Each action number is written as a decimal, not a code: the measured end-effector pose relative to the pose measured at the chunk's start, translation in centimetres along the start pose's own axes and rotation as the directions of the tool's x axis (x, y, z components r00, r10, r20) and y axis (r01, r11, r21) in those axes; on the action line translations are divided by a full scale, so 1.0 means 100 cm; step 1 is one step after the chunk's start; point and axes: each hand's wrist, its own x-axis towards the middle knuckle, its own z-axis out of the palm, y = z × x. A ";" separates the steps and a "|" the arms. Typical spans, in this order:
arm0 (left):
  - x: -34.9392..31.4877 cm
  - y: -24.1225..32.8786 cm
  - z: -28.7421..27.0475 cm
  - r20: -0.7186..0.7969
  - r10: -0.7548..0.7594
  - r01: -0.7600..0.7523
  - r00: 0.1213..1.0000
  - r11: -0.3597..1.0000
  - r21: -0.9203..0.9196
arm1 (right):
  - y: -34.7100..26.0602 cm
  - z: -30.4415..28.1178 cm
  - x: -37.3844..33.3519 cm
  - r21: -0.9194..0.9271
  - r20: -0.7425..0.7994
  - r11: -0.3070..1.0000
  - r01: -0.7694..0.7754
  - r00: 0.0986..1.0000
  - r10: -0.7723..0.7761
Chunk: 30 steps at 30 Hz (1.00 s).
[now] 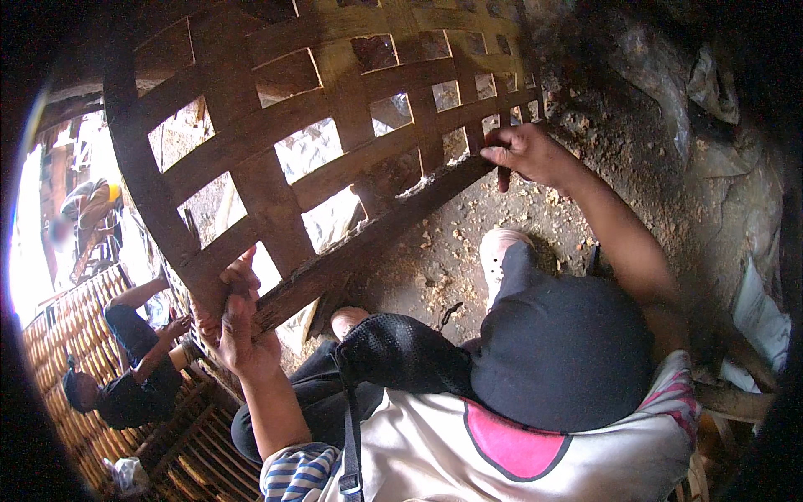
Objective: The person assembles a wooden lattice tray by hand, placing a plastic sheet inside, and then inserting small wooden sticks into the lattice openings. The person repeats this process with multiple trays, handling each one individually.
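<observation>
A large panel of broad brown slats woven in an open lattice (pixel 259 188) stands tilted in front of me, filling the upper left and middle. A thick dark bar (pixel 376 234) runs along its lower edge. My left hand (pixel 242 322) is closed round the panel's near lower left corner, thumb up, with some fingers hidden behind the slats. Farther along to the right, my right hand (pixel 531 157) grips the same lower edge, its thumb and fingers curled about the bar near the far end. Pale fibrous bits cling along the bar's top.
Wood chips litter the dirt floor (pixel 435 255) around my pale clog (pixel 502 251). Crumpled plastic sheeting (pixel 661 92) lies at the right. At the left, another person in dark clothes (pixel 138 389) works beside a slatted bamboo surface (pixel 67 343). Another person (pixel 88 205) is in the bright background.
</observation>
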 end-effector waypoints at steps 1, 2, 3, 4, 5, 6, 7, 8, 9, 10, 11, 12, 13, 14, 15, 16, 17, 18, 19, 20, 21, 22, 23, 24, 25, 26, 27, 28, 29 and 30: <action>0.001 0.000 0.000 0.000 -0.003 0.003 1.000 1.000 -0.008 | -0.003 -0.002 0.002 0.050 0.002 0.997 -0.054 0.999 0.054; 0.001 0.000 0.000 0.001 -0.001 0.001 1.000 1.000 -0.007 | -0.007 -0.003 0.004 0.102 0.007 0.989 -0.108 0.994 0.108; 0.001 0.000 0.002 0.003 0.002 -0.002 1.000 1.000 -0.006 | -0.009 -0.004 0.005 0.153 0.015 0.975 -0.161 0.987 0.160; 0.001 -0.001 0.003 0.004 0.004 -0.004 1.000 1.000 -0.006 | -0.006 -0.004 0.004 0.217 -0.011 0.960 -0.175 0.983 0.181; 0.001 -0.002 0.001 -0.003 0.001 -0.001 1.000 1.000 -0.009 | -0.007 -0.002 0.004 0.230 -0.023 0.955 -0.189 0.980 0.199; -0.001 -0.004 -0.002 -0.010 -0.002 0.001 1.000 1.000 -0.013 | -0.009 0.000 0.003 0.244 -0.034 0.948 -0.203 0.975 0.218; -0.001 -0.004 -0.005 -0.018 -0.005 0.004 1.000 1.000 -0.017 | -0.010 0.001 0.004 0.257 -0.046 0.942 -0.217 0.971 0.236; -0.001 -0.005 -0.007 0.029 0.002 -0.001 1.000 0.999 -0.051 | -0.004 -0.001 0.003 0.320 -0.028 0.913 -0.252 0.961 0.275; 0.000 -0.006 -0.009 0.074 0.011 -0.005 0.997 0.996 -0.085 | -0.001 0.000 0.003 0.335 -0.045 0.908 -0.254 0.958 0.284; 0.000 -0.006 -0.010 0.118 0.022 -0.007 0.993 0.993 -0.119 | 0.001 0.001 0.003 0.350 -0.062 0.902 -0.255 0.954 0.294; 0.000 -0.006 -0.009 0.116 0.016 -0.002 0.993 0.993 -0.118 | 0.004 0.003 0.003 0.366 -0.078 0.896 -0.253 0.951 0.301; 0.000 -0.005 -0.008 0.113 0.010 0.003 0.994 0.993 -0.118 | 0.006 0.005 0.004 0.351 -0.101 0.906 -0.236 0.953 0.287; 0.000 -0.004 -0.007 0.109 0.005 0.008 0.994 0.993 -0.117 | 0.009 0.008 0.005 0.336 -0.122 0.916 -0.218 0.955 0.272; 0.002 -0.004 -0.007 0.127 0.015 0.000 0.992 0.993 -0.121 | 0.010 0.010 0.006 0.321 -0.143 0.926 -0.198 0.956 0.254; 0.005 -0.003 -0.007 0.145 0.025 -0.007 0.989 0.992 -0.124 | 0.009 0.011 0.007 0.318 -0.195 0.931 -0.180 0.949 0.250; 0.006 -0.002 -0.007 0.162 0.035 -0.014 0.986 0.992 -0.127 | 0.009 0.013 0.006 0.313 -0.245 0.936 -0.162 0.938 0.245; 0.007 -0.005 -0.010 0.184 0.039 -0.013 0.982 0.990 -0.137 | 0.008 0.012 0.005 0.304 -0.302 0.942 -0.146 0.923 0.240; 0.008 -0.008 -0.016 0.205 0.043 -0.013 0.978 0.989 -0.147 | 0.012 0.011 0.006 0.232 -0.355 0.965 -0.124 0.913 0.202; 0.008 -0.011 -0.018 0.227 0.048 -0.012 0.973 0.987 -0.158 | 0.020 0.008 0.006 0.158 -0.405 0.982 -0.104 0.900 0.161; 0.008 -0.009 -0.016 0.197 0.041 -0.012 0.979 0.989 -0.145 | 0.024 0.005 0.008 0.088 -0.443 0.992 -0.085 0.889 0.116; 0.007 -0.005 -0.010 0.168 0.034 -0.011 0.985 0.991 -0.134 | 0.025 0.000 0.010 -0.078 -0.448 0.996 -0.050 0.894 0.010; 0.006 -0.002 -0.006 0.140 0.027 -0.010 0.990 0.992 -0.124 | 0.024 -0.006 0.011 -0.243 -0.437 0.970 -0.014 0.894 -0.096; 0.005 0.001 -0.004 0.130 0.019 -0.004 0.991 0.993 -0.115 | 0.021 -0.010 0.011 -0.401 -0.408 0.916 0.020 0.891 -0.198; 0.004 0.002 -0.003 0.117 0.010 0.002 0.993 0.994 -0.106 | 0.005 -0.009 0.006 -0.437 -0.390 0.897 -0.067 0.913 -0.121; 0.003 0.002 -0.002 0.104 0.002 0.009 0.995 0.995 -0.098 | -0.006 -0.006 0.002 -0.532 -0.397 0.846 -0.033 0.892 -0.215; 0.003 0.002 -0.002 0.125 0.018 -0.004 0.992 0.994 -0.111 | -0.016 -0.002 -0.004 -0.619 -0.396 0.785 -0.005 0.865 -0.307; 0.004 0.001 -0.004 0.143 0.033 -0.016 0.989 0.993 -0.120 | -0.022 0.002 -0.006 -0.698 -0.382 0.715 0.020 0.834 -0.397; 0.004 0.001 -0.005 0.162 0.049 -0.028 0.986 0.991 -0.128 | -0.028 0.005 -0.009 -0.717 -0.335 0.693 0.073 0.836 -0.435; 0.004 0.002 -0.003 0.151 0.048 -0.029 0.987 0.992 -0.125 | -0.035 0.006 -0.012 -0.735 -0.289 0.667 0.122 0.834 -0.470; 0.004 0.004 0.000 0.140 0.047 -0.030 0.989 0.992 -0.121 | -0.038 0.008 -0.015 -0.750 -0.241 0.639 0.170 0.830 -0.504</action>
